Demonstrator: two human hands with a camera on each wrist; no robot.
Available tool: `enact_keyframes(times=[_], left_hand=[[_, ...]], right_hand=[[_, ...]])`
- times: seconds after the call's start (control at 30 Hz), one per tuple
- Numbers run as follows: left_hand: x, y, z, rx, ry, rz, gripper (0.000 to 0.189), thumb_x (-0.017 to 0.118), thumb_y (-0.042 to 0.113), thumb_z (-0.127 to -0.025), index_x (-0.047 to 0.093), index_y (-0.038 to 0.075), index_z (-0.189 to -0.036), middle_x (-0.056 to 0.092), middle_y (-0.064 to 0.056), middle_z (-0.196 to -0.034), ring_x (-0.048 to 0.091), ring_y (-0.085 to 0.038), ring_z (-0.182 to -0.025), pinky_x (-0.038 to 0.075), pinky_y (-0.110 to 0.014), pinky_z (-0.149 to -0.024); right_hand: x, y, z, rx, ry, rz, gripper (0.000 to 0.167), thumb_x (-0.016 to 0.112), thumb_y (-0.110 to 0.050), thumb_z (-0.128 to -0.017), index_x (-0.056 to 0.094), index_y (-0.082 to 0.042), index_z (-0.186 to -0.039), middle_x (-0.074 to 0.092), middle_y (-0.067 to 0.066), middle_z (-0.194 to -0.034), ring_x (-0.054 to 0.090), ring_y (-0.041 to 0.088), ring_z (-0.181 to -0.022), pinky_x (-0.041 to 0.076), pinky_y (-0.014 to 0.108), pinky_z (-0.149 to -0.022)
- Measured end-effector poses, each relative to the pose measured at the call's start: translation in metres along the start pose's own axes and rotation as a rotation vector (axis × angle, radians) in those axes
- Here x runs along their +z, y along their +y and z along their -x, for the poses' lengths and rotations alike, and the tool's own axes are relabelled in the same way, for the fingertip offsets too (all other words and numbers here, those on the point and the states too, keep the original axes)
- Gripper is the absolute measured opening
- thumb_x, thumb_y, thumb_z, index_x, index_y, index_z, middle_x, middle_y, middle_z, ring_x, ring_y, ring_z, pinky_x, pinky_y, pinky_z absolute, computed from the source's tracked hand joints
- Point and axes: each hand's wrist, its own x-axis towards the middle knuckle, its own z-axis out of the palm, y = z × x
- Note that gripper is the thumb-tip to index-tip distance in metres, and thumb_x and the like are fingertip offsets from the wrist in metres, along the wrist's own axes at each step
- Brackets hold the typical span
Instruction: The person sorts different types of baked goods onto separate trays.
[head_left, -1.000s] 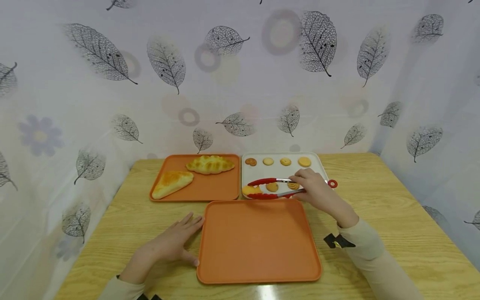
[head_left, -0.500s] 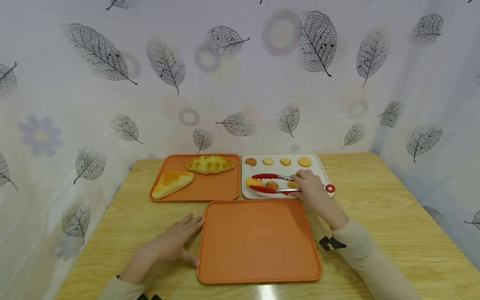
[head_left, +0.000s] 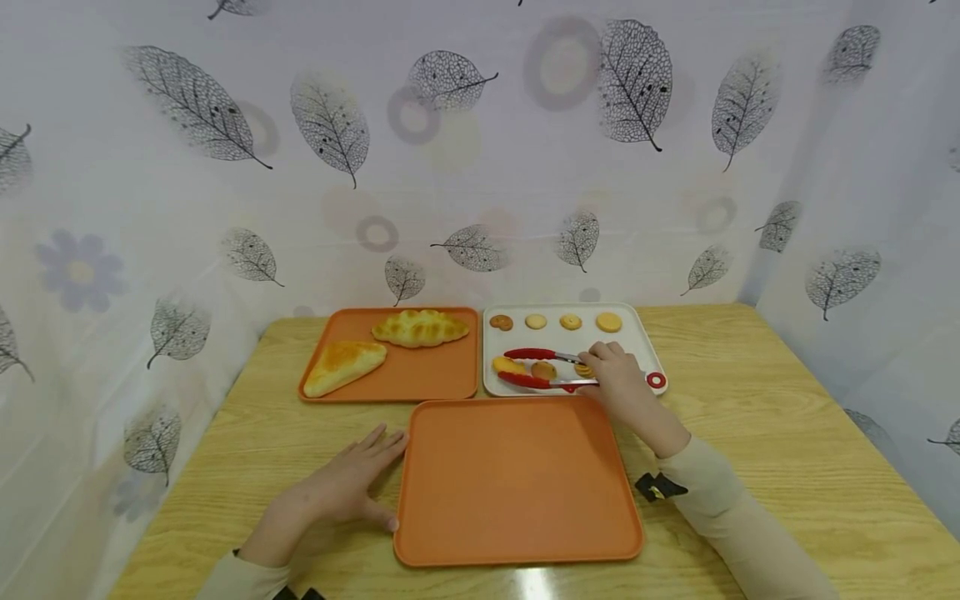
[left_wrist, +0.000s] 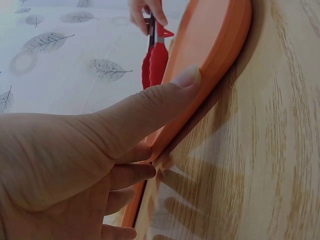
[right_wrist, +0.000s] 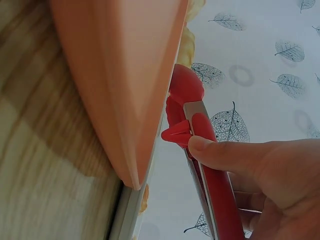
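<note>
Red silicone-tipped metal tongs (head_left: 551, 368) lie low over the white rectangular tray (head_left: 645, 337), gripped near their ringed end by the right hand (head_left: 617, 377), whose thumb and fingers curl round both arms. The tips stand a little apart, either side of a small round biscuit (head_left: 543, 370) in the white tray's near row, with a yellow biscuit (head_left: 507, 364) just left of it; whether they already pinch anything cannot be told. The left hand (head_left: 341, 492) rests flat with straight fingers on the wooden table (head_left: 750, 400), thumb against the rim of the large empty orange tray (head_left: 517, 483) just nearer the person than the white tray. A shallow squeeze could let the biscuit slip sideways or crumble, and the lower tip could nudge the yellow biscuit.
</note>
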Motion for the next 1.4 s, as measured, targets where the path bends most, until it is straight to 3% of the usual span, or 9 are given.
enact_keyframes(times=[0.43,0.63,0.9,1.23,1.4], left_hand=[[0.004,0.003,0.002,-0.002,-0.001,0.013,0.114,0.077,0.057,-0.070,0.023,0.002,-0.154,0.022,-0.021,-0.160,0.006,-0.047,-0.149,0.015,-0.073,-0.111],[0.006,0.005,0.003,-0.005,0.007,0.008,0.115,0.077,0.057,-0.069,0.024,0.002,-0.154,0.022,-0.021,-0.160,0.006,-0.047,-0.149,0.015,-0.073,-0.111],[0.007,0.007,0.004,-0.004,0.017,-0.002,0.115,0.078,0.057,-0.069,0.024,0.001,-0.154,0.024,-0.023,-0.159,0.008,-0.048,-0.148,0.017,-0.074,-0.110],[0.007,0.009,0.006,-0.009,0.018,0.011,0.115,0.078,0.056,-0.069,0.024,0.001,-0.154,0.024,-0.023,-0.160,0.007,-0.048,-0.148,0.016,-0.074,-0.110],[0.007,0.009,0.007,-0.009,0.017,0.013,0.114,0.078,0.056,-0.069,0.024,0.001,-0.154,0.023,-0.022,-0.160,0.007,-0.048,-0.149,0.016,-0.074,-0.110]], right_hand=[[-0.012,0.011,0.002,0.006,-0.009,0.020,0.057,0.085,-0.025,-0.072,0.065,0.004,-0.115,0.059,0.016,-0.103,0.053,0.036,-0.094,0.049,0.046,-0.066],[-0.026,0.024,0.003,0.027,0.012,-0.086,0.059,0.084,-0.020,-0.073,0.063,0.008,-0.120,0.059,0.023,-0.111,0.053,0.041,-0.100,0.049,0.053,-0.082],[-0.048,0.041,0.005,0.108,0.004,-0.146,0.063,0.082,-0.017,-0.076,0.058,0.012,-0.126,0.059,0.029,-0.110,0.053,0.045,-0.100,0.046,0.055,-0.084],[-0.060,0.064,0.010,0.149,0.053,-0.151,0.059,0.082,-0.014,-0.076,0.059,0.016,-0.121,0.057,0.032,-0.107,0.053,0.045,-0.095,0.046,0.054,-0.077],[-0.066,0.077,0.015,0.208,0.050,-0.179,0.055,0.080,-0.014,-0.078,0.059,0.017,-0.119,0.053,0.032,-0.109,0.049,0.044,-0.094,0.043,0.053,-0.075]])
